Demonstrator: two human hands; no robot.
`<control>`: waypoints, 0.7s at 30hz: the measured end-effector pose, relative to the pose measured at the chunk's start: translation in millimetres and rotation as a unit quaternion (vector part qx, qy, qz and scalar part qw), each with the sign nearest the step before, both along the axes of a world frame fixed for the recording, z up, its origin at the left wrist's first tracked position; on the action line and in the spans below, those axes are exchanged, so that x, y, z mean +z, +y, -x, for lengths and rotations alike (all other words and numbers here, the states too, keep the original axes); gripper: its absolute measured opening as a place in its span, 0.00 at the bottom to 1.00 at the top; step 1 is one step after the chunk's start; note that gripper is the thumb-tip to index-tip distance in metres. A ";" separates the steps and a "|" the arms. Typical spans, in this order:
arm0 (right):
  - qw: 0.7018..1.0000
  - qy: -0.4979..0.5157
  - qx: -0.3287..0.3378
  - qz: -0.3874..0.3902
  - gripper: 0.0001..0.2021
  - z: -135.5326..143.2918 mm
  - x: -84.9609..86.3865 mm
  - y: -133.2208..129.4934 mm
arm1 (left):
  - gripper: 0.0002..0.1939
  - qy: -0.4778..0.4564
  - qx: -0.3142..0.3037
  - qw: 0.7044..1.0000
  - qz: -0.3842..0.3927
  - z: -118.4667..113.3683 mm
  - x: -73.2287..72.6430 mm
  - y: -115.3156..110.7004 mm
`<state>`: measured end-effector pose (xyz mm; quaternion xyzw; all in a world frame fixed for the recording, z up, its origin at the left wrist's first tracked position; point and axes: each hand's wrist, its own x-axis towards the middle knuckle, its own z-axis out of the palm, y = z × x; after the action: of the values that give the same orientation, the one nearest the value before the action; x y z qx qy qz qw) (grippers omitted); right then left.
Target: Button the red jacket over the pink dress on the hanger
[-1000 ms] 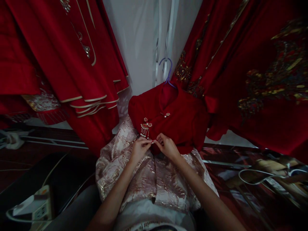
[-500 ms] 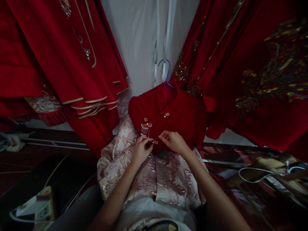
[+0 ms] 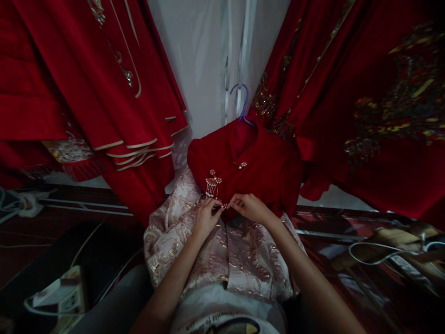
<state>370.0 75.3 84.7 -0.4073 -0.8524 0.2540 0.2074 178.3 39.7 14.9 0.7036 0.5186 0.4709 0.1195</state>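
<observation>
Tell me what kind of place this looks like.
Possibly a dressmaker's workroom or costume shop: embellished red garments hang on both sides, a red top has a purple hanger, and two hands are at its beaded trim.

Small dark lettering (image 3: 211, 320) runs in a slightly curved line across the pale shirt (image 3: 225, 301) at the bottom centre, just above a dark rounded print (image 3: 233, 326) on the same cloth. The letters "rite to" can be made out in lower case; the characters on either side are too small and blurred to read. At lower left, a power strip (image 3: 72, 301) bears a small orange mark (image 3: 72, 274), too blurred to tell whether it holds any writing.
</observation>
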 end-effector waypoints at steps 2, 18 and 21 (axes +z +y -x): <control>1.000 0.019 0.002 -0.004 0.06 -0.2 -5.4 3.0 | 0.04 -0.019 -0.009 1.000 0.008 -0.7 0.6 -0.7; 0.985 0.158 0.030 0.060 0.07 8.9 -31.7 13.5 | 0.13 -0.250 -0.037 0.959 0.130 -5.4 -5.3 3.0; 0.984 0.165 0.027 0.056 0.06 9.9 -31.9 13.0 | 0.13 -0.260 -0.038 0.955 0.135 -5.4 -4.4 2.3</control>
<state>360.1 88.4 52.9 -0.3479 -0.8015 0.3703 0.3154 183.7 42.0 10.5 0.5531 0.5013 0.5583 0.3621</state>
